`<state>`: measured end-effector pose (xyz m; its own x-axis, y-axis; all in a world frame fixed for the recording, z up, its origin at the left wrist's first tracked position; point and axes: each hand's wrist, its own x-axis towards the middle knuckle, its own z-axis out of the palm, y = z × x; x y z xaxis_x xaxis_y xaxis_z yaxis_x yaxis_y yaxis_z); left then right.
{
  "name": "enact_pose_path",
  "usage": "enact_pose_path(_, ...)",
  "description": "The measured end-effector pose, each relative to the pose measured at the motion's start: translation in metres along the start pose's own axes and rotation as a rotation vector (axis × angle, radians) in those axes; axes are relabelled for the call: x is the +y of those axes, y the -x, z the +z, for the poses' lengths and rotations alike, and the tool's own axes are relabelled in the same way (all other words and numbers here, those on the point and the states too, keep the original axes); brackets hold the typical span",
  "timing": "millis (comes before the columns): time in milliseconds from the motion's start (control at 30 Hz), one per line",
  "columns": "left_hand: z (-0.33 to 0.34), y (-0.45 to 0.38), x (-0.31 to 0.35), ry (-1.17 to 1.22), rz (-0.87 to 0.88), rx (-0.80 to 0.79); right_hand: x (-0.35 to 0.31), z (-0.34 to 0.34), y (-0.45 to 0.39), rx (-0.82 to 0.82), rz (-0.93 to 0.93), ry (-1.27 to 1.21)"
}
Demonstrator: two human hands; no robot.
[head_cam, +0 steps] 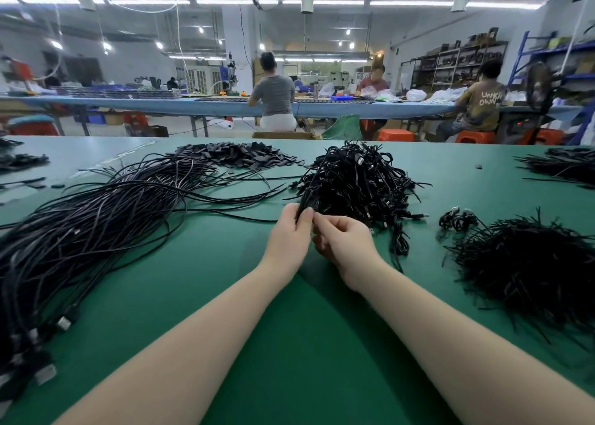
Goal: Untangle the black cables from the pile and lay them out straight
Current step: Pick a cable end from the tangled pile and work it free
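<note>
A tangled pile of coiled black cables (357,179) lies on the green table (289,344), just beyond my hands. My left hand (289,234) grips a small bundle of black cable (306,200) at the pile's near edge, fingers curled round it. My right hand (341,244) sits right beside it, and its fingertips pinch the same bundle from the right. A long sheaf of straightened black cables (96,225) stretches along the left side, with metal plugs (64,323) at its near end.
A bushy heap of short black ties (531,266) lies at the right, with two small coiled cables (457,220) beside it. Flat black strips (238,154) are heaped at the back. More cables (563,165) lie at the far right. People sit at the far blue bench (193,104).
</note>
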<state>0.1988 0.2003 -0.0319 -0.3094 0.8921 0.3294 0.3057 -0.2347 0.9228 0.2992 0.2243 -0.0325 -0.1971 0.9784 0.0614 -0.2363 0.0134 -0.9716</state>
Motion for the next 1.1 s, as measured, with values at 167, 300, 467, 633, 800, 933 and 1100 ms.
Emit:
enact_pose_path(167, 0.000, -0.002, -0.001, 0.172, -0.020, -0.101, -0.008, -0.011, 0.002, -0.100, 0.033, -0.001)
enact_pose_path(300, -0.001, -0.001, 0.001, 0.215, 0.005, -0.171, -0.014, -0.016, 0.003, -0.180, 0.068, 0.026)
enact_pose_path(467, -0.001, 0.000, 0.002, 0.208, 0.023, -0.190, -0.014, -0.016, 0.003, -0.175, 0.064, -0.002)
enact_pose_path(633, -0.001, -0.001, 0.000, 0.217, 0.019, -0.209, -0.014, -0.018, 0.004, -0.093, -0.070, 0.139)
enact_pose_path(800, 0.000, -0.001, 0.004, -0.045, -0.026, -0.099, -0.019, -0.017, 0.008, 0.089, -0.564, 0.798)
enact_pose_path(933, -0.010, -0.006, 0.028, -0.143, -0.229, -0.287, -0.027, -0.020, 0.013, 0.131, -1.103, 1.231)
enact_pose_path(1100, -0.050, -0.019, 0.047, -0.208, -0.653, -0.601, -0.028, -0.013, 0.018, -0.100, -1.168, 1.256)
